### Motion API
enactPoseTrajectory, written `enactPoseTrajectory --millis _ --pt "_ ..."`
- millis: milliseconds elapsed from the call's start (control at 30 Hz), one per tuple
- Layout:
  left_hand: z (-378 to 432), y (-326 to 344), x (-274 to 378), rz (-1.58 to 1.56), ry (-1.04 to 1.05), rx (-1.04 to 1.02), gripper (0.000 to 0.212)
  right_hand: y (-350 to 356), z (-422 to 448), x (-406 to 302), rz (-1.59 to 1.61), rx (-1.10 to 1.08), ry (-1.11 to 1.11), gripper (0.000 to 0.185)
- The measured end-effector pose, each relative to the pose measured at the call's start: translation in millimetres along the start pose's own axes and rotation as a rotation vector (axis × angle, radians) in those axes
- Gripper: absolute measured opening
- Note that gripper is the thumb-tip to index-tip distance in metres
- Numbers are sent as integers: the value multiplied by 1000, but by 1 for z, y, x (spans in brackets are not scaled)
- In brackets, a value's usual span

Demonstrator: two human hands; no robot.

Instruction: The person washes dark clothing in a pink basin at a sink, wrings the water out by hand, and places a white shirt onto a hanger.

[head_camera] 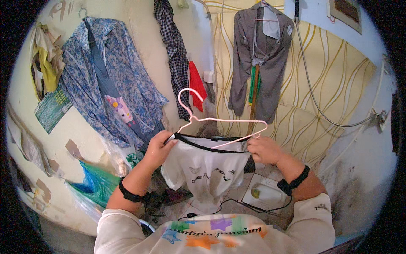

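Note:
A white T-shirt (207, 171) with a black neckband and dark print hangs between my hands. My left hand (159, 148) pinches the left end of its neckband. My right hand (265, 149) grips the neckband's other end, close to the right end of the hanger. Through the neck opening passes a pink clothes hanger (230, 120); its left shoulder goes down inside the shirt by my left hand. The hanger's hook points up, and its right shoulder stands outside above the neckband. Part of its lower bar is hidden in the shirt.
On the left wall hang a blue patterned shirt (127, 63), a checked cloth (173, 47) and a green plastic bag (101, 181). Grey garments (242, 60) hang on the far wall. A hose (312, 92) loops at right. Below are a squat toilet (269, 193) and a black cable (241, 203).

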State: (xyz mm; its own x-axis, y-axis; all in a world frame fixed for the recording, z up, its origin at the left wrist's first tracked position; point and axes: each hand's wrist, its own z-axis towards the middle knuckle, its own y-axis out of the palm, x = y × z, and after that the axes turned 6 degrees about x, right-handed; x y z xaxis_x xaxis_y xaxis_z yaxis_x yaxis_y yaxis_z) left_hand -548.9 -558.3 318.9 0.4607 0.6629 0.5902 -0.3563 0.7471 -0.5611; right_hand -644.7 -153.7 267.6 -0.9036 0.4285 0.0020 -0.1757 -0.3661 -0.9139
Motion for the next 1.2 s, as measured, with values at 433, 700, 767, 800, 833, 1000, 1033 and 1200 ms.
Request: enactPoseTrajectory --millis 433,700,767,800,833,1000,1033,1200 --pt "-21 -4 -26 -39 -61 52 13 -84 11 -19 374 301 -46 18" --pt "-21 10 -18 268 201 -149 16 -131 24 -23 539 324 -21 18" --pt "-18 19 -11 308 229 -196 18 -130 34 -26 608 284 32 19" --pt "-18 27 -10 295 201 -162 18 -115 37 -22 598 329 11 17" --pt "-18 32 -10 289 168 -122 18 -119 50 -34 547 223 -49 16" --pt "-14 42 5 93 88 110 16 -93 49 -63 380 99 -4 74" --pt "-16 44 6 75 76 96 16 -76 37 -50 317 119 122 79" --pt "-26 47 -2 87 92 105 18 -35 15 -14 -4 263 453 63"
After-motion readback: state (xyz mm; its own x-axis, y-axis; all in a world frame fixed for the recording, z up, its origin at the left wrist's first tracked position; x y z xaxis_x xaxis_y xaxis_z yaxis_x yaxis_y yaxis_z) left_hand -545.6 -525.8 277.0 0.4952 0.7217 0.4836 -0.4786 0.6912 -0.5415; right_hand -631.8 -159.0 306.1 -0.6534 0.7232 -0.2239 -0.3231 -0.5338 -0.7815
